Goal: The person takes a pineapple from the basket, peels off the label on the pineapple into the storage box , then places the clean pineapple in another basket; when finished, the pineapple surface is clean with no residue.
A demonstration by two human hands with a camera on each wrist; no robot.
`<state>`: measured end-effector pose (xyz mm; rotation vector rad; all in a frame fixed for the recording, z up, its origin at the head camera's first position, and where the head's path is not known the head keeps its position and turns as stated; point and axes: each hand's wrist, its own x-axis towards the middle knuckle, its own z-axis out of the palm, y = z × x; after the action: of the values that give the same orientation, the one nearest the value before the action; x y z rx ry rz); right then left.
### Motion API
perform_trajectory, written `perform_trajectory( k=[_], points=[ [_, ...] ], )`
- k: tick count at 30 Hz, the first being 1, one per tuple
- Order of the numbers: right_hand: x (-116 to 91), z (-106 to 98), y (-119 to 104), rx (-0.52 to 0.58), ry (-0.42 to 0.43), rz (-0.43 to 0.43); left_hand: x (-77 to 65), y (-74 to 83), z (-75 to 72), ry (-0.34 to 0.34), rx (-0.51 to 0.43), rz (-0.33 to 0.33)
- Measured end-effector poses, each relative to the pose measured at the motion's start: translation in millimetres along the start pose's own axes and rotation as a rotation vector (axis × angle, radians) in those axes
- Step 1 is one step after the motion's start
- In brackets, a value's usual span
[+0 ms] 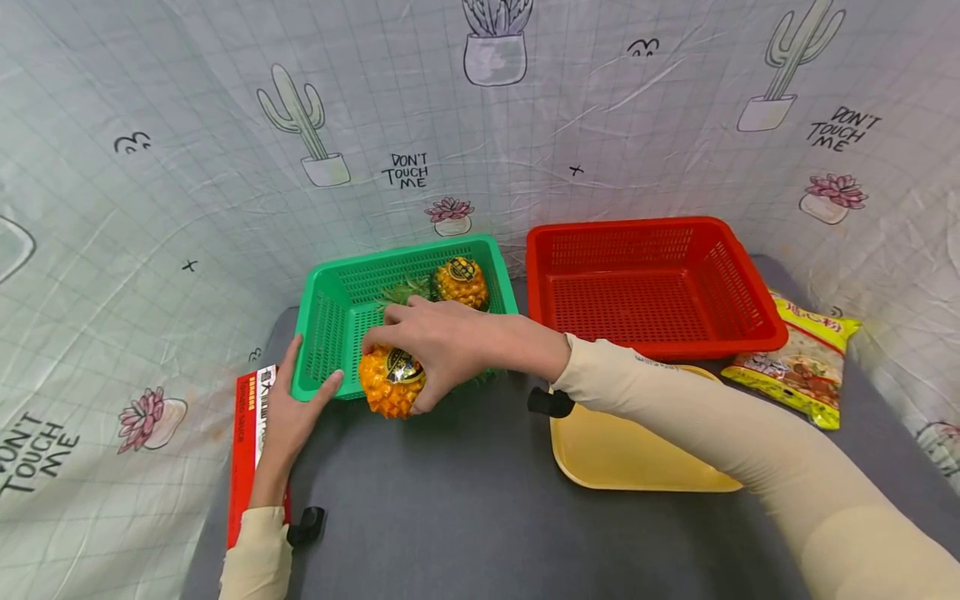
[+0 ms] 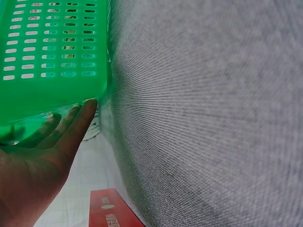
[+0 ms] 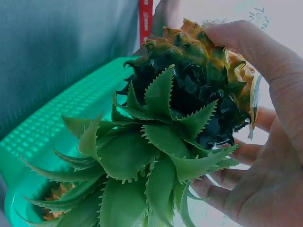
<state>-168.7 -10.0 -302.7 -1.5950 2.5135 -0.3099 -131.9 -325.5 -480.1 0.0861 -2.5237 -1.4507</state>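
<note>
My right hand (image 1: 442, 342) grips a small orange pineapple (image 1: 392, 382) with a black-and-gold label, over the front edge of a green plastic basket (image 1: 408, 250). In the right wrist view, thumb and fingers curl round the fruit, and its spiky green crown (image 3: 137, 161) points toward the camera. A second pineapple (image 1: 461, 283) lies inside the basket at the back right. At the basket's front left corner rests my left hand (image 1: 288, 412), thumb and fingers spread. In the left wrist view its straight fingers (image 2: 78, 123) touch the basket's outer side.
A red basket (image 1: 622, 346) stands to the right of the green one. In front of it lies a yellow tray (image 1: 637, 454), partly under my right forearm. A yellow noodle packet (image 1: 806, 354) is at the far right. A red-and-white box (image 1: 243, 450) lies beside my left arm.
</note>
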Motion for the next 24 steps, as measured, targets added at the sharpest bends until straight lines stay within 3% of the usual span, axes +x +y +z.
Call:
perform_trajectory(
  k=[24],
  points=[
    [-8, 10, -15, 0.002, -0.027, 0.026, -1.1, 1.2, 0.1, 0.004, -0.005, -0.014]
  ],
)
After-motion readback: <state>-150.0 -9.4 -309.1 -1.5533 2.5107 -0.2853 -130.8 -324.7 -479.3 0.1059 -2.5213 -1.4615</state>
